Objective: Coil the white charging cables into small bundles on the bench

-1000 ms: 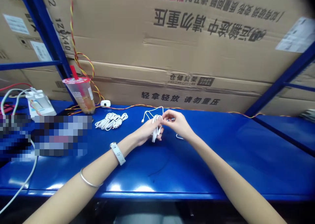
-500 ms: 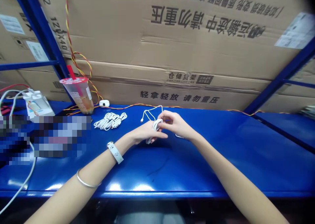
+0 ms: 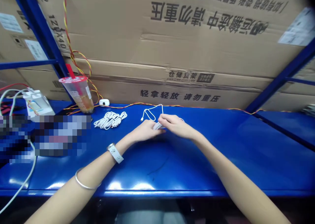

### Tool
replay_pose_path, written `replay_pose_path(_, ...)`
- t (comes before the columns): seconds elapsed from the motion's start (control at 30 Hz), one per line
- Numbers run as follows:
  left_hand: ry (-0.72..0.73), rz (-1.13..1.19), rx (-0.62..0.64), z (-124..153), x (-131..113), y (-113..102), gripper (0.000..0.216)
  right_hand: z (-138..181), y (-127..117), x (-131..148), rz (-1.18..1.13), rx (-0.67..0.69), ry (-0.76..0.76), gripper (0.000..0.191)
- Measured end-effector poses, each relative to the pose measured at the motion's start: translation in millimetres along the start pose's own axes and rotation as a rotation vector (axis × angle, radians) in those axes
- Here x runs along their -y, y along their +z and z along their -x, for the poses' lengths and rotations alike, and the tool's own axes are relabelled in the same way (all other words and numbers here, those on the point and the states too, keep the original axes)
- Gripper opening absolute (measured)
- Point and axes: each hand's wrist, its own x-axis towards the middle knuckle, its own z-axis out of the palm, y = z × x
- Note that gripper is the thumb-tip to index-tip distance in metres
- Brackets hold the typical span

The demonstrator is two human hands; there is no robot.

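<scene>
A white cable (image 3: pixel 157 125) is wound in loops around my left hand (image 3: pixel 145 131), which lies palm down on the blue shelf (image 3: pixel 221 152) with its fingers closed on the coil. My right hand (image 3: pixel 173 125) rests over the coil's right side, fingers pinched on the cable. A loose end of the cable with a small plug (image 3: pixel 150 112) loops out behind my hands. A second coiled white cable (image 3: pixel 110 120) lies on the shelf to the left.
A plastic cup with a red straw (image 3: pixel 79 93) stands at the back left beside a small white device (image 3: pixel 104 102). Twisted red and yellow wire (image 3: pixel 78 58) runs along the cardboard boxes (image 3: pixel 187 43) behind. A white charger box (image 3: pixel 39 102) and blurred items lie at far left.
Both hands have sunk from a raised position onto the shelf. My left hand has turned palm down, and the coil now sits mostly hidden between the two hands.
</scene>
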Motion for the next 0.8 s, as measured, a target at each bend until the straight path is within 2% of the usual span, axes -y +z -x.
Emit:
replay_pose_path(0.13,0.081,-0.073,-0.094,-2.3,1.1,2.1,0.029,-1.9,10.4,-1.7,0.018,-0.099,0.018,0.026)
replay_pose_path(0.3,0.140,0.017,-0.037,-0.9,-8.3,-3.3,0.024,-2.8,5.9,-9.7,-0.145,-0.144,-0.017,0.019)
replay_pose_path(0.43,0.191,0.009,-0.061,2.1,-13.2,-1.8,0.016,-3.5,6.8,-9.6,-0.162,-0.188,-0.065,0.013)
replay_pose_path(0.5,0.201,0.011,-0.085,2.2,-12.8,-0.4,0.015,-3.3,5.3,-9.4,-0.187,-0.199,-0.057,0.015)
replay_pose_path(0.57,0.179,0.066,-0.142,0.3,-10.3,-0.8,0.020,-2.3,-1.4,-12.1,-0.248,-0.174,-0.014,0.025)
replay_pose_path(0.63,0.132,0.176,-0.230,-3.2,-6.5,-4.1,0.026,-0.6,-12.2,-17.6,-0.288,-0.083,0.032,0.036)
replay_pose_path(0.67,0.103,0.249,-0.278,-5.3,-4.7,-6.8,0.027,0.4,-17.8,-20.5,-0.286,0.009,0.045,0.037)
replay_pose_path(0.8,0.009,0.544,-0.420,-11.5,-0.9,-20.0,0.028,3.5,-25.6,-24.0,-0.182,0.668,0.043,0.032)
